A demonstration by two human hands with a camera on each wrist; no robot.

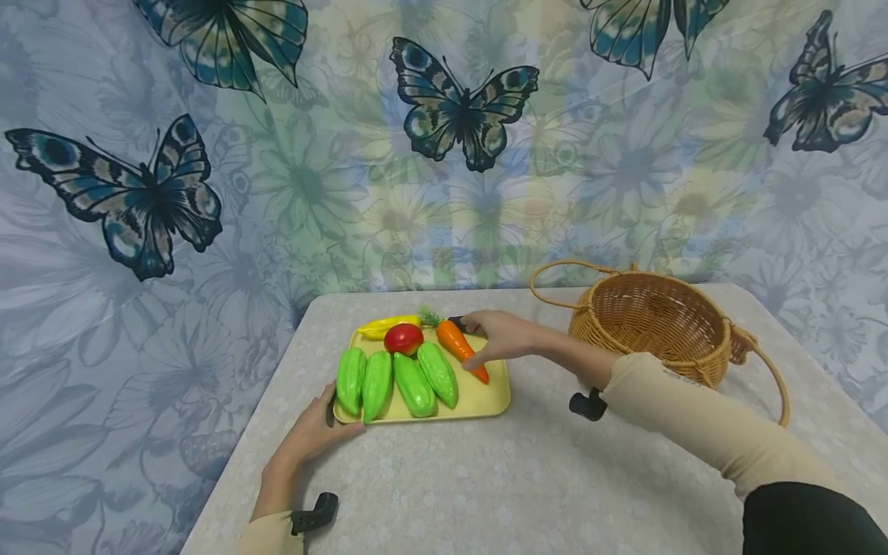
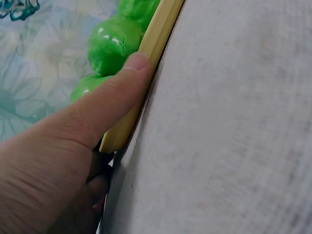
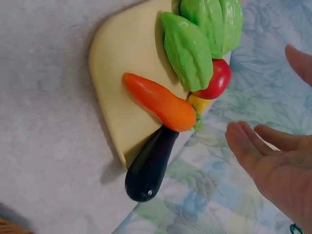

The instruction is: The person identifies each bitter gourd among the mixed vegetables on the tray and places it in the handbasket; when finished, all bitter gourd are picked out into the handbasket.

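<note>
A pale yellow tray holds several green ridged fruits, a red round fruit, a long yellow piece and an orange carrot with a leafy tuft. A dark purple eggplant lies by the carrot, partly over the tray's edge. My left hand grips the tray's near left corner, the thumb on the rim; its other fingers are mostly hidden. Around the carrot and eggplant in the head view, my right hand hovers with thumb and fingers spread, holding nothing.
To the right on the pale cloth-covered table stands a woven wicker basket, its handles folded out to the sides. My right forearm passes in front of the basket. A butterfly-print curtain hangs behind the table.
</note>
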